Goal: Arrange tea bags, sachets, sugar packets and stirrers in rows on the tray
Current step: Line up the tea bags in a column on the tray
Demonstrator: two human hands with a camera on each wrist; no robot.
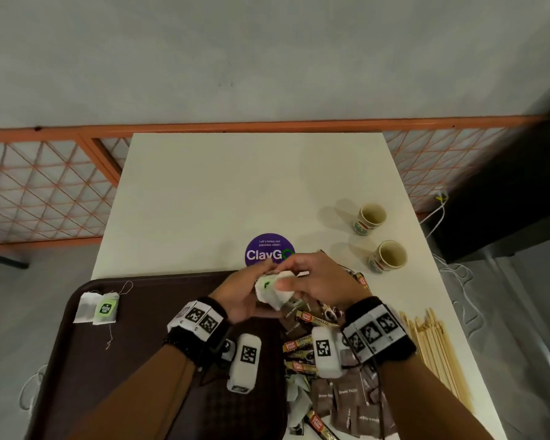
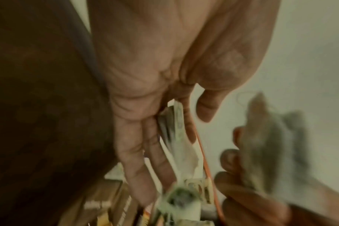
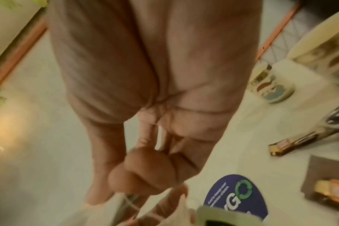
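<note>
Both hands, the left hand (image 1: pixel 240 298) and right hand (image 1: pixel 315 282), pinched a bunch of tea bags (image 1: pixel 273 290) above the tray (image 1: pixel 77 360)'s far edge. Tangled strings could have dragged extra bags out of either grip.

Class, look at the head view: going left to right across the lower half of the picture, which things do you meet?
tea bags on the tray → left hand → bunch of tea bags held by both hands → right hand → wooden stirrers
</note>
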